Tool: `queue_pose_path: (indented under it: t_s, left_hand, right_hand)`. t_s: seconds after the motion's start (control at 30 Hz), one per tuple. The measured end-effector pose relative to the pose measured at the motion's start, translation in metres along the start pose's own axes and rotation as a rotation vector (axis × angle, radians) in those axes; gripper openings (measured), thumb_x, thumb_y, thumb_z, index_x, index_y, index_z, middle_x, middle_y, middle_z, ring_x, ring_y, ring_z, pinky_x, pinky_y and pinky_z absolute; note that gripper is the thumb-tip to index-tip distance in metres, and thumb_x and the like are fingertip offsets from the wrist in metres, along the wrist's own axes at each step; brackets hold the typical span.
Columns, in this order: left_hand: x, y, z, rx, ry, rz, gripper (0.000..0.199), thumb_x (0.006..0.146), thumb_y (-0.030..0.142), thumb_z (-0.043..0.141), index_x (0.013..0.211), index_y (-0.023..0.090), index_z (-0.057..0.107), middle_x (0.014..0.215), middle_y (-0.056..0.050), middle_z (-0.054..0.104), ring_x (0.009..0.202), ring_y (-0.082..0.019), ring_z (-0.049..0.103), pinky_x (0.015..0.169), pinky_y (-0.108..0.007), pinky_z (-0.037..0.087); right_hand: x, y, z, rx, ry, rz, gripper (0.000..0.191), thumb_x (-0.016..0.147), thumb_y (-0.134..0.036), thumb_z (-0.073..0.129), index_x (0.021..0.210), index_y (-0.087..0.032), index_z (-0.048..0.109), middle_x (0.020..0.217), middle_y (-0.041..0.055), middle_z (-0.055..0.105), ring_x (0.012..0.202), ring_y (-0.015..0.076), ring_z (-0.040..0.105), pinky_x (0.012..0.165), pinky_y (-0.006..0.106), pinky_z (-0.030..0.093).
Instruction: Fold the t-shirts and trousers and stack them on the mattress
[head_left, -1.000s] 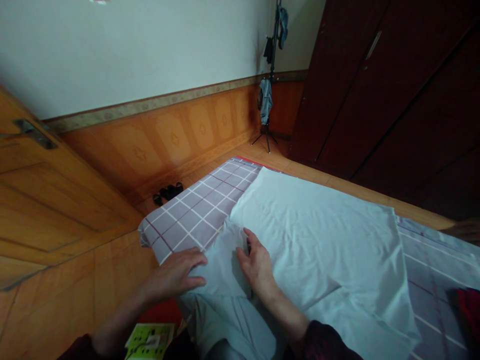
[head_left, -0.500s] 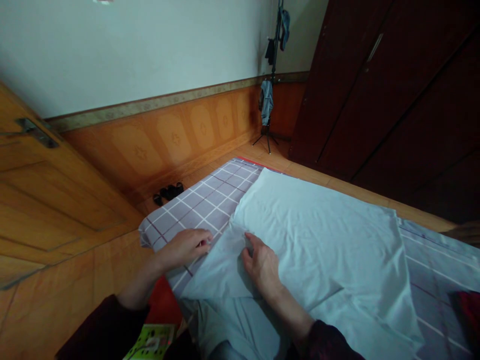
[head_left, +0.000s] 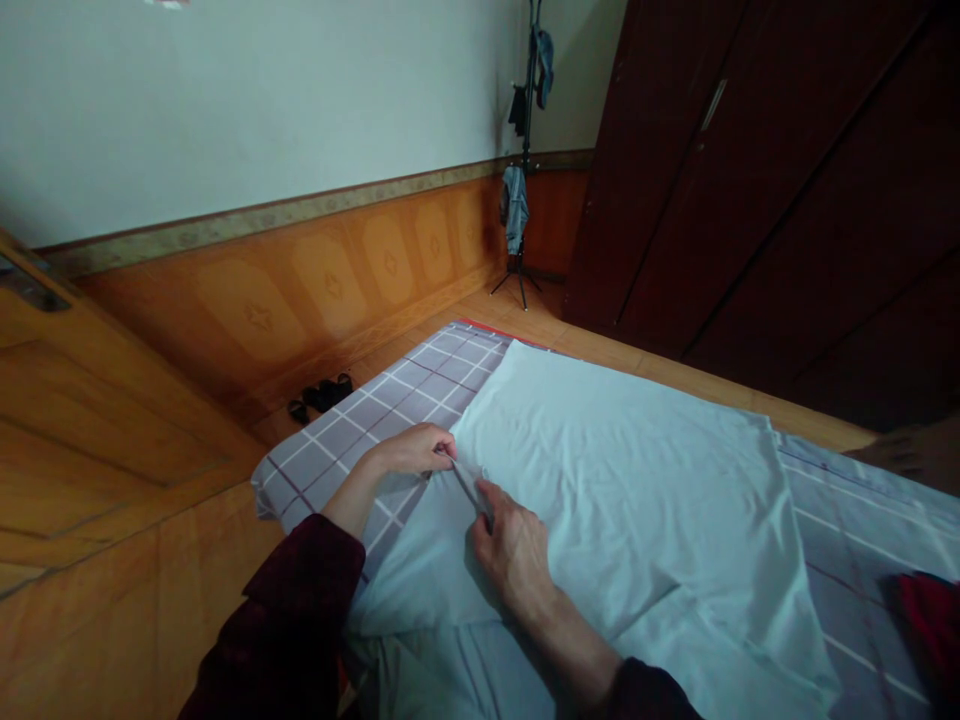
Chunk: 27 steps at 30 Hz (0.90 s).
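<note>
A pale blue-green cloth (head_left: 637, 450) lies spread over a bed with a grey checked sheet (head_left: 330, 445). My left hand (head_left: 420, 450) pinches the cloth at its left edge, fingers closed. Beside it on the right, my right hand (head_left: 514, 545) grips a raised fold of the same cloth between thumb and forefinger. A short ridge of fabric is pulled up between the two hands. The cloth's near part hangs in folds below my wrists.
A coat stand (head_left: 529, 130) with clothes is in the far corner beside a dark red wardrobe (head_left: 750, 200). Dark shoes (head_left: 322, 395) sit on the floor. At left is a wooden door (head_left: 97, 420). A red item (head_left: 930, 620) lies at the right, and another person's hand (head_left: 892, 450) shows at the right edge.
My left hand has moved right and away from me onto the cloth edge and closed on it. A fold now rises between my hands. The view has shifted slightly.
</note>
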<state>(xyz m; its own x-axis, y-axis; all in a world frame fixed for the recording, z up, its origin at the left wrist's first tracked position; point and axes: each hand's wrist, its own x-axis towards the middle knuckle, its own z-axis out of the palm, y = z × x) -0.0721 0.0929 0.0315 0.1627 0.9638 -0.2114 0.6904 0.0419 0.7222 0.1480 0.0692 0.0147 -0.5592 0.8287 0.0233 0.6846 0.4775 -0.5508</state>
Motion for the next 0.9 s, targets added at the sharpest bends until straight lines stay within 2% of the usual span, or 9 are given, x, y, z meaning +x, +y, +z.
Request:
queue_pose_path:
  t_s: [0.07,0.2,0.37,0.47,0.57,0.63,0.73,0.9]
  left_hand:
    - [-0.001,-0.005,-0.005,-0.037,-0.016,-0.011,0.014,0.073,0.027,0.057,0.075,0.015,0.063,0.059,0.002,0.056,0.051,-0.011,0.052,0.049,-0.021,0.038]
    - [-0.001,-0.014,-0.009,-0.117,-0.038,-0.038,0.019,0.077,0.035,0.055,0.079,0.016,0.056,0.062,0.004,0.053,0.049,-0.010,0.052,0.045,-0.020,0.039]
    - [0.000,-0.021,-0.006,-0.135,0.020,-0.053,0.022,0.079,0.038,0.056,0.080,0.016,0.057,0.061,0.004,0.051,0.049,-0.009,0.048,0.044,-0.018,0.037]
    - [-0.001,-0.022,-0.006,-0.135,0.029,-0.056,0.025,0.080,0.039,0.056,0.080,0.015,0.061,0.061,0.003,0.053,0.051,-0.008,0.047,0.046,-0.018,0.036]
    - [-0.003,-0.024,-0.008,-0.153,-0.021,-0.065,0.025,0.075,0.037,0.063,0.084,0.014,0.064,0.060,0.003,0.053,0.052,-0.009,0.046,0.048,-0.019,0.035]
    - [-0.004,-0.025,-0.009,-0.167,-0.041,-0.070,0.022,0.072,0.033,0.065,0.083,0.013,0.064,0.057,0.004,0.050,0.051,-0.008,0.044,0.047,-0.018,0.033]
    - [-0.006,-0.024,-0.009,-0.199,-0.038,-0.070,0.019,0.075,0.033,0.061,0.079,0.014,0.059,0.060,0.004,0.049,0.052,-0.008,0.045,0.047,-0.018,0.036]
    - [-0.005,-0.016,-0.003,-0.266,-0.056,-0.090,0.028,0.079,0.037,0.055,0.096,0.015,0.056,0.073,0.003,0.052,0.053,-0.008,0.047,0.046,-0.019,0.039]
  right_hand:
    - [0.001,0.001,0.000,0.000,-0.007,-0.003,0.049,0.078,-0.014,0.044,0.125,-0.019,0.057,0.106,0.0074,0.070,0.086,0.0230,0.068,0.076,0.031,0.050]
    - [0.003,0.004,0.003,0.005,-0.015,-0.018,0.047,0.079,-0.015,0.045,0.124,-0.021,0.058,0.105,0.0054,0.070,0.086,0.0221,0.068,0.075,0.029,0.050]
    - [0.004,0.007,0.007,0.022,-0.002,-0.064,0.045,0.081,-0.013,0.045,0.124,-0.021,0.058,0.108,0.0053,0.070,0.086,0.0203,0.068,0.075,0.027,0.050]
    - [0.004,0.008,0.009,0.025,0.025,-0.051,0.044,0.081,-0.013,0.045,0.123,-0.020,0.059,0.106,0.0054,0.070,0.085,0.0198,0.068,0.074,0.027,0.050]
    - [0.004,0.010,0.010,0.045,0.065,-0.038,0.043,0.081,-0.013,0.045,0.121,-0.020,0.060,0.102,0.0050,0.071,0.082,0.0199,0.069,0.073,0.027,0.050]
    - [0.005,0.011,0.012,0.063,0.106,-0.045,0.042,0.081,-0.013,0.044,0.119,-0.018,0.061,0.099,0.0051,0.072,0.080,0.0202,0.069,0.071,0.027,0.051]
    - [0.006,0.014,0.015,0.078,0.174,-0.061,0.041,0.081,-0.014,0.042,0.117,-0.016,0.062,0.098,0.0064,0.072,0.075,0.0197,0.069,0.068,0.027,0.051]
    - [0.007,0.014,0.016,0.081,0.219,-0.102,0.041,0.081,-0.013,0.041,0.116,-0.016,0.061,0.096,0.0066,0.069,0.070,0.0172,0.067,0.063,0.025,0.050]
